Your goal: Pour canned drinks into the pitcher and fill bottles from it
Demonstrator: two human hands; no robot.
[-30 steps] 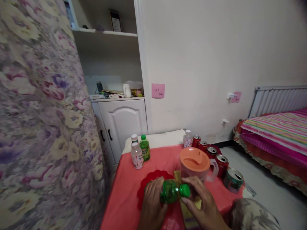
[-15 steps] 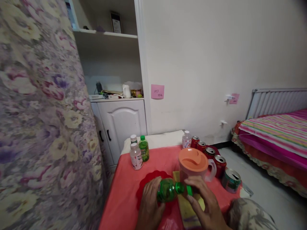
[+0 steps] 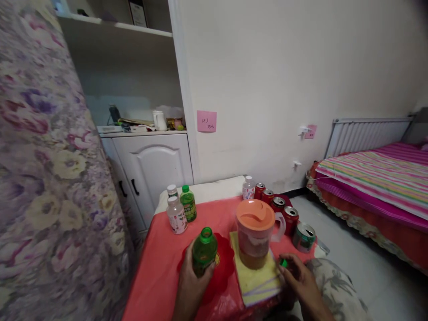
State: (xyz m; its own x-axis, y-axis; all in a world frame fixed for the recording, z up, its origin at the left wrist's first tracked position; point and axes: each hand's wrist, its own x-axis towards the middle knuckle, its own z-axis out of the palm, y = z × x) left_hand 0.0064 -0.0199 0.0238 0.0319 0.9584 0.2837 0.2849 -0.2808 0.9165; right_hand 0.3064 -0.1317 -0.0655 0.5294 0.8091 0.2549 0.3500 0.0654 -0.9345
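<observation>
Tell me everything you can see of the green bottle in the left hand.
The green bottle looks like see-through plastic, with a short neck narrower than its body and an open, uncapped mouth. The left hand holds it roughly upright and hides its base, so contact with the red tray behind it is unclear.

Uncapped green bottle (image 3: pixel 204 248), roughly upright, green cap (image 3: pixel 284 263) apart
</observation>
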